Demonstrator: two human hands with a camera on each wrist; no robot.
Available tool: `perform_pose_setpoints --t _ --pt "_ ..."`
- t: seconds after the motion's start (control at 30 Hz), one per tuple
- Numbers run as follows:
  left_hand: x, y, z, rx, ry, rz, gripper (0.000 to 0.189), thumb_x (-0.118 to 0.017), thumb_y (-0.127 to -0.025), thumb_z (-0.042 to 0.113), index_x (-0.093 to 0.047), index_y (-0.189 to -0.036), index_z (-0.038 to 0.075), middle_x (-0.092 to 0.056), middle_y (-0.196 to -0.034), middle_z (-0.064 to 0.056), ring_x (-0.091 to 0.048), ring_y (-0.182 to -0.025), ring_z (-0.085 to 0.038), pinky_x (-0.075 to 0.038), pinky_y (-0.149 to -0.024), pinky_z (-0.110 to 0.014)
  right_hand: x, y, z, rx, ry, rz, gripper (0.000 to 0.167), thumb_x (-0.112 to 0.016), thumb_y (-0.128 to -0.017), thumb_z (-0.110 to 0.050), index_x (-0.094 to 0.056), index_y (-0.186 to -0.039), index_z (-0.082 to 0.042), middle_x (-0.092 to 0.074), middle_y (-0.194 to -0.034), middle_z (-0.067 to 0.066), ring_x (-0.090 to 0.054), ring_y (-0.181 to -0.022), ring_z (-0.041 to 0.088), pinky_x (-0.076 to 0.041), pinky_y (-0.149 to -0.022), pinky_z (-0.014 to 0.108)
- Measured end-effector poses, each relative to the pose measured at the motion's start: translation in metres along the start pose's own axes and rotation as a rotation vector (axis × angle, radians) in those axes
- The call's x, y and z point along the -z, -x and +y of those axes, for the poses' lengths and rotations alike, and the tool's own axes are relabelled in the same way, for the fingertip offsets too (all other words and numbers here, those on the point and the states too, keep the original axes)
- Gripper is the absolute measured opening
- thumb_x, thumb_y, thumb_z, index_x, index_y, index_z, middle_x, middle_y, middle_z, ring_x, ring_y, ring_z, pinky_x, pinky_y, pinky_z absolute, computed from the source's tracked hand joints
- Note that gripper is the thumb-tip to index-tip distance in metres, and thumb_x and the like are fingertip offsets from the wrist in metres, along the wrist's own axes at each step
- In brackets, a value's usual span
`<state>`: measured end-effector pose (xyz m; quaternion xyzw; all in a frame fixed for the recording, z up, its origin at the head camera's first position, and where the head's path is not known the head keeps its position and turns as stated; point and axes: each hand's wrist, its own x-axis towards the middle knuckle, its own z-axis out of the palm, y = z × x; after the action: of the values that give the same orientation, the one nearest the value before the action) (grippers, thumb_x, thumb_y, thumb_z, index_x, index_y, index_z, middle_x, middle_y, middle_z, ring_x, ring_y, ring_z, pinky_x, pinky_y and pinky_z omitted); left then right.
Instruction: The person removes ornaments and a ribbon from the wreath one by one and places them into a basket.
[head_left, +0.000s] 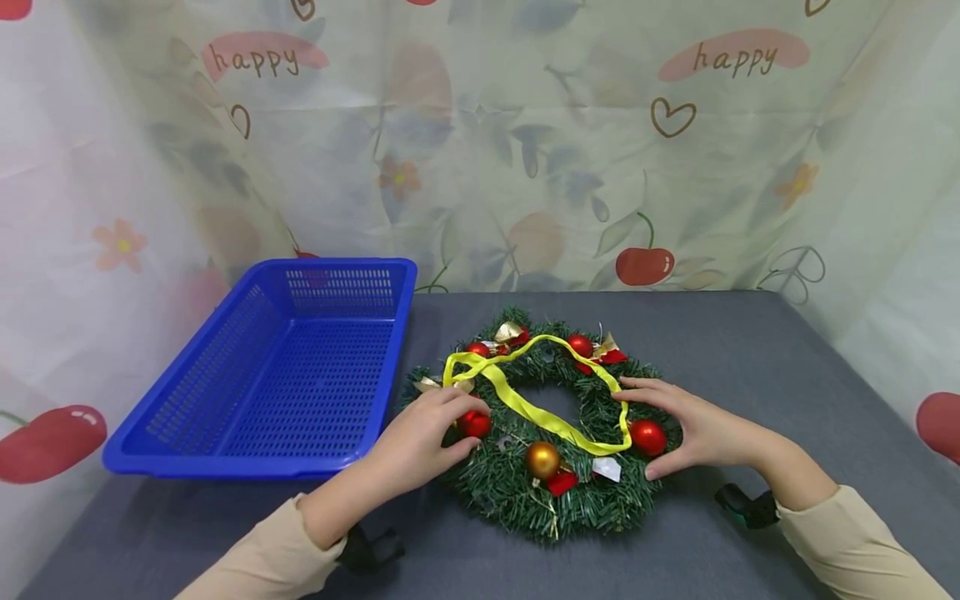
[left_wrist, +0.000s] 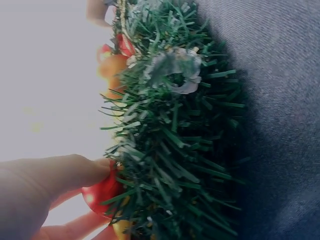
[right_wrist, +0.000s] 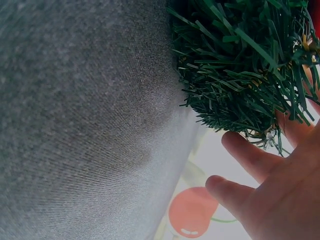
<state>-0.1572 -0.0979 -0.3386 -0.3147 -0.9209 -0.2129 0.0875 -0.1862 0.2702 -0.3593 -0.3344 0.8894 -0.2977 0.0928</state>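
Observation:
A green Christmas wreath [head_left: 495,483] lies on the table, dressed with red baubles, a gold bauble [head_left: 543,460], bells and bows. A loop of yellow ribbon [head_left: 532,408] lies loosely over its top and centre. At the wreath's left side my left hand [head_left: 420,433] has thumb and fingers around a red bauble [left_wrist: 102,192], with the thumb tip on it in the left wrist view. My right hand [head_left: 701,425] is spread at the right side, fingertips at the ribbon's edge and thumb at the outer greenery, around another red bauble [head_left: 648,437].
A blue plastic basket [head_left: 247,465] with slotted walls stands left of the wreath, close to my left hand. The grey table [head_left: 750,350] meets a printed curtain [head_left: 480,167] at the back and sides. A small white tag [head_left: 607,469] shows on the wreath's front.

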Motion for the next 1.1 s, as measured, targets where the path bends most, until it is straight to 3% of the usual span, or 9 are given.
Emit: perform_pose_setpoints --t 0.23,0.73,1.1 --pt "0.005 0.002 0.004 -0.011 -0.009 -0.01 0.032 -0.071 -0.082 0.018 -0.062 -0.112 0.016 -0.063 -0.111 -0.005 -0.06 -0.098 -0.019 -0.051 -0.079 -0.036 0.0 0.0 0.0 -0.003 0.0 0.001 0.08 -0.078 -0.071 -0.04 -0.042 -0.139 -0.018 -0.028 -0.149 0.019 -0.029 -0.131 0.045 -0.035 -0.093 0.067" --pt "0.02 0.007 0.008 -0.01 0.034 -0.038 0.032 -0.072 -0.081 0.018 -0.063 -0.111 0.017 -0.063 -0.113 -0.002 -0.059 -0.108 -0.019 -0.052 -0.081 -0.033 0.0 -0.001 0.001 0.0 0.008 0.002 0.08 -0.078 -0.071 -0.04 -0.042 -0.139 -0.019 -0.029 -0.149 0.018 -0.03 -0.131 0.043 -0.036 -0.093 0.065" --pt "0.031 0.01 0.009 0.016 0.036 -0.032 0.032 -0.072 -0.081 0.021 -0.063 -0.111 0.019 -0.064 -0.105 0.002 -0.058 -0.091 -0.011 -0.048 -0.071 -0.023 0.0 -0.001 0.002 0.007 0.011 0.001 0.08 -0.078 -0.071 -0.041 -0.042 -0.139 -0.019 -0.03 -0.148 0.018 -0.031 -0.131 0.042 -0.037 -0.093 0.065"
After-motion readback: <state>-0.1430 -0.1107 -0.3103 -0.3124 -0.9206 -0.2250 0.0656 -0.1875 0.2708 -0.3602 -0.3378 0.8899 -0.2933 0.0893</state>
